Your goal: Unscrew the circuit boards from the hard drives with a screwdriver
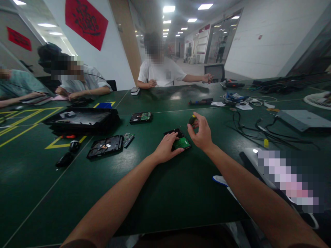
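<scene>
A hard drive (183, 142) with a green circuit board facing up lies on the green table in front of me. My left hand (167, 147) holds it from the left, fingers across its top and thumb along the near edge. My right hand (201, 132) is raised just right of the drive, its fingers closed around a screwdriver (192, 119) with a green and yellow handle. The screwdriver's shaft is too small or hidden to make out. Left of these lie an opened drive casing (105, 146) and a loose circuit board (128, 139).
Another hard drive (141, 117) lies farther back, beside a black tray (82, 117). A black power tool (66, 158) is at left. Black cables (261, 129) and a grey metal box (305, 120) occupy the right. Across the table sits a person (162, 72); others work at left.
</scene>
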`<move>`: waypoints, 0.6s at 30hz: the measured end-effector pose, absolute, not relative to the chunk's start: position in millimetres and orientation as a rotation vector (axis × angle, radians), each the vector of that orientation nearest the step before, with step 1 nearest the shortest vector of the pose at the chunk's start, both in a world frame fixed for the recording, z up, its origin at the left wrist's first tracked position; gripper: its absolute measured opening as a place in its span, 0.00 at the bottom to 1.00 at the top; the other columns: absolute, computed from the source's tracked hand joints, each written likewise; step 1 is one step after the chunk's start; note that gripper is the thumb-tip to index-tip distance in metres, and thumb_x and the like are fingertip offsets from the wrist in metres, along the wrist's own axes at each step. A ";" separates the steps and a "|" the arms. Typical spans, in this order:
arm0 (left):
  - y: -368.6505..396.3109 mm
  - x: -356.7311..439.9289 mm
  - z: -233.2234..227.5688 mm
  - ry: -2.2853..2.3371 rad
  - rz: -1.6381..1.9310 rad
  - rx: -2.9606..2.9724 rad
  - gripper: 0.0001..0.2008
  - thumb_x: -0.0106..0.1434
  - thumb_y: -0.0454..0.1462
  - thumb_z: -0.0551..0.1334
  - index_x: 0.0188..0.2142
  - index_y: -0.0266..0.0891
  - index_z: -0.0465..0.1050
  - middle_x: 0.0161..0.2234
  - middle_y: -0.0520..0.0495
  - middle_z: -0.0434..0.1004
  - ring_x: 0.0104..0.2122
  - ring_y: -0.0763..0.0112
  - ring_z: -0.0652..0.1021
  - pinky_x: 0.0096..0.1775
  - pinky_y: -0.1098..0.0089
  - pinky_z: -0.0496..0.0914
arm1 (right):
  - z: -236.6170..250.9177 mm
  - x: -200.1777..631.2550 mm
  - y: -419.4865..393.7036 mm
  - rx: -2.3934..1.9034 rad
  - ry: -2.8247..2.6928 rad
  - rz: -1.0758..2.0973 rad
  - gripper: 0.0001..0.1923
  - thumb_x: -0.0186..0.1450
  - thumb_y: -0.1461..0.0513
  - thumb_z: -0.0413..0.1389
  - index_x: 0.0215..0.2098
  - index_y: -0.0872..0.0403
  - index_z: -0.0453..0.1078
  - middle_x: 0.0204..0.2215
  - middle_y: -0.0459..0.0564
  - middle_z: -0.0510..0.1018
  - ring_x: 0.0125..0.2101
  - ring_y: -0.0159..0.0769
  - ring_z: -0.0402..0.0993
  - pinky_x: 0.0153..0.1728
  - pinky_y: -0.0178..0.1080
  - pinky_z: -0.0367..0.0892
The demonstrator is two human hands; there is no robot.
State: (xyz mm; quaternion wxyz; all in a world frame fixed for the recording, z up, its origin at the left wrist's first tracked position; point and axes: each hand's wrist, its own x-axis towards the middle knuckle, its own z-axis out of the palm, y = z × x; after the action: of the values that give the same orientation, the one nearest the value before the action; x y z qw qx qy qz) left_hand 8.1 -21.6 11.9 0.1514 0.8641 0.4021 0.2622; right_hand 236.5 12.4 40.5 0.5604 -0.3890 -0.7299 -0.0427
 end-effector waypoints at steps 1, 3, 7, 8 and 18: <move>-21.6 8.0 11.9 1.153 0.752 2.482 0.30 0.68 0.55 0.66 0.61 0.40 0.69 0.71 0.34 0.65 0.73 0.48 0.62 0.73 0.43 0.55 | 40.9 236.6 12.2 -0.924 -1.721 -0.113 0.32 0.72 0.58 0.58 0.71 0.45 0.57 0.55 0.58 0.73 0.39 0.43 0.77 0.40 0.51 0.81; -21.4 7.9 11.6 1.149 0.754 2.487 0.30 0.68 0.55 0.66 0.61 0.40 0.69 0.71 0.34 0.65 0.73 0.48 0.62 0.73 0.42 0.55 | 42.0 236.7 11.8 -0.927 -1.732 -0.120 0.32 0.72 0.57 0.58 0.72 0.45 0.57 0.55 0.58 0.72 0.40 0.44 0.77 0.41 0.52 0.81; -20.9 7.9 10.3 1.141 0.774 2.489 0.30 0.68 0.54 0.66 0.61 0.40 0.68 0.70 0.33 0.66 0.73 0.48 0.62 0.72 0.42 0.56 | 43.7 235.9 10.8 -0.917 -1.748 -0.098 0.31 0.73 0.59 0.54 0.73 0.45 0.56 0.56 0.58 0.72 0.43 0.45 0.77 0.45 0.53 0.81; -20.8 7.9 10.0 1.140 0.777 2.488 0.30 0.68 0.54 0.66 0.61 0.40 0.69 0.70 0.33 0.66 0.73 0.48 0.62 0.72 0.42 0.56 | 44.0 235.7 10.6 -0.918 -1.742 -0.099 0.30 0.73 0.59 0.54 0.72 0.45 0.56 0.55 0.58 0.72 0.42 0.44 0.77 0.44 0.52 0.81; -21.4 8.2 11.6 1.150 0.754 2.470 0.31 0.68 0.55 0.66 0.61 0.39 0.69 0.70 0.33 0.65 0.73 0.48 0.62 0.73 0.42 0.55 | 42.8 235.8 11.1 -0.887 -1.740 -0.082 0.30 0.74 0.60 0.54 0.73 0.46 0.56 0.57 0.58 0.72 0.41 0.42 0.79 0.43 0.50 0.81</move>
State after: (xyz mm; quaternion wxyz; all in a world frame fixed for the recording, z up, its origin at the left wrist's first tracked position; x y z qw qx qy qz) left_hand 8.2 -21.4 11.6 0.1565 0.8629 0.4019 0.2635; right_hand 235.8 11.1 42.8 0.5591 -0.3763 -0.7380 -0.0347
